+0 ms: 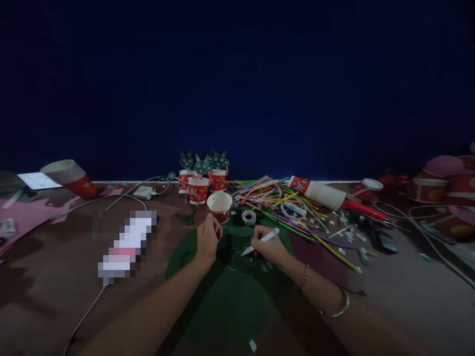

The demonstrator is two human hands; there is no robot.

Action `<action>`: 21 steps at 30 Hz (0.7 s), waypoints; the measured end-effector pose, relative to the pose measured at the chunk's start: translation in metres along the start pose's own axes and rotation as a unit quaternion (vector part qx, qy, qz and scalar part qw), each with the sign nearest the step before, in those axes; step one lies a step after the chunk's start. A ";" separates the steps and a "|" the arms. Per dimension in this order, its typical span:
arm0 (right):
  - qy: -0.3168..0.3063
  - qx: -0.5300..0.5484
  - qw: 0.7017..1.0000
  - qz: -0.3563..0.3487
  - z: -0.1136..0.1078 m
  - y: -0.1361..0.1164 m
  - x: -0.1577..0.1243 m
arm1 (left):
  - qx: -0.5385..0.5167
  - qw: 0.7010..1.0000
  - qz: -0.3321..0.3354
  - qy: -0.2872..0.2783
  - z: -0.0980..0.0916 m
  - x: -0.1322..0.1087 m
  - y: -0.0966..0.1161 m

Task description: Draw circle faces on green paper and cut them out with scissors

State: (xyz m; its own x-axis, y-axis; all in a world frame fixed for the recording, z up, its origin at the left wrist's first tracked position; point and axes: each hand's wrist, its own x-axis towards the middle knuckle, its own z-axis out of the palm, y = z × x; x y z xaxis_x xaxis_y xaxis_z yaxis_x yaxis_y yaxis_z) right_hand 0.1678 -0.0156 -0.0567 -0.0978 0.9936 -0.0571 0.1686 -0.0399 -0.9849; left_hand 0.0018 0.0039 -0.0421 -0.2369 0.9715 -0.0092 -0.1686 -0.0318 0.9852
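A sheet of dark green paper (230, 301) lies on the brown table in front of me, with pale outlines drawn near its far edge. My right hand (267, 246) is closed round a white pen (262, 240) whose tip touches the green paper by the drawn shapes. My left hand (208, 238) rests on the paper's far left part with its fingers curled, pressing it down. Just beyond my hands stands an empty red paper cup (219, 205) with a white inside.
Three red cups with green cat-face cutouts (200, 179) stand behind. A heap of coloured straws (282, 202), a stack of cups lying down (319, 193), a tape roll (248, 216) and red scissors (365, 210) are at right. White cables (122, 198) and pink paper (25, 215) lie at left.
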 end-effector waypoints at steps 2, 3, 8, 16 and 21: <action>-0.002 -0.007 1.000 0.001 0.000 0.001 0.000 | 0.004 1.000 0.000 -0.001 0.000 0.000 0.000; -0.004 -0.009 1.000 0.002 0.000 0.001 0.000 | 0.005 1.000 0.000 -0.002 0.000 0.000 0.000; -0.019 -0.016 1.000 0.009 0.001 0.000 0.000 | 0.002 1.000 0.017 -0.008 -0.001 0.001 -0.003; -0.033 -0.020 0.999 0.003 0.002 -0.002 -0.002 | 0.018 1.000 0.017 -0.006 -0.001 0.000 -0.002; -0.023 -0.038 0.999 -0.004 0.003 -0.003 -0.002 | 0.006 1.000 0.008 -0.001 0.000 0.002 -0.003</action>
State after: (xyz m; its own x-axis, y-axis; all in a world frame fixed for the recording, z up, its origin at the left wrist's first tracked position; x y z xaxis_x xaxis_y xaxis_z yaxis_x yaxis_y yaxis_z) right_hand 0.1645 -0.0181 -0.0546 -0.1442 0.9878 -0.0591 0.2410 -0.0229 -0.9703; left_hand 0.0015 0.0055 -0.0454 -0.2366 0.9716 0.0062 -0.1539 -0.0438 0.9871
